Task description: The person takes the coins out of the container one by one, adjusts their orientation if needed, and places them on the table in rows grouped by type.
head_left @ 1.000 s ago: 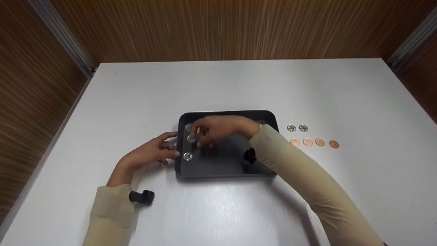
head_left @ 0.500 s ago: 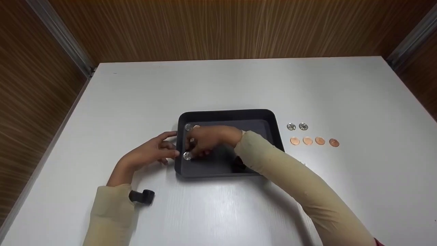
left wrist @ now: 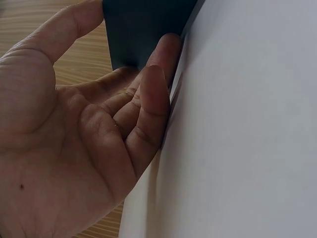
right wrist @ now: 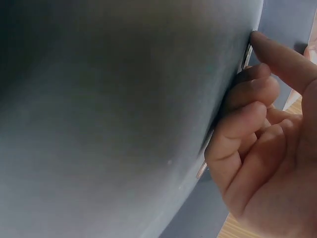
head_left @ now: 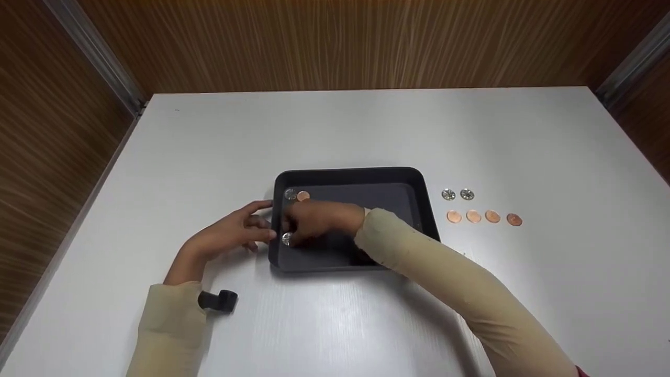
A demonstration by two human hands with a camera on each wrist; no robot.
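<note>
Inside the tray [head_left: 361, 178], right hand [head_left: 314, 222] hides its grip overhead; wrist view shows fingertips [right wrist: 262, 39] pressing.

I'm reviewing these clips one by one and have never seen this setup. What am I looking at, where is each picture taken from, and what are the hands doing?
No machine here: a person works with bare hands, wearing three cameras. The wide picture comes from the head, looking down at a white table. The two close-ups come from the wrists. A black tray sits mid-table. The left hand rests against its left rim, fingers relaxed. The right hand reaches inside, fingertips on the tray floor by a silver disc. Whether it pinches anything is hidden. Another silver disc and a copper coin lie in the far left corner. Right of the tray are two silver discs and four copper coins.
</note>
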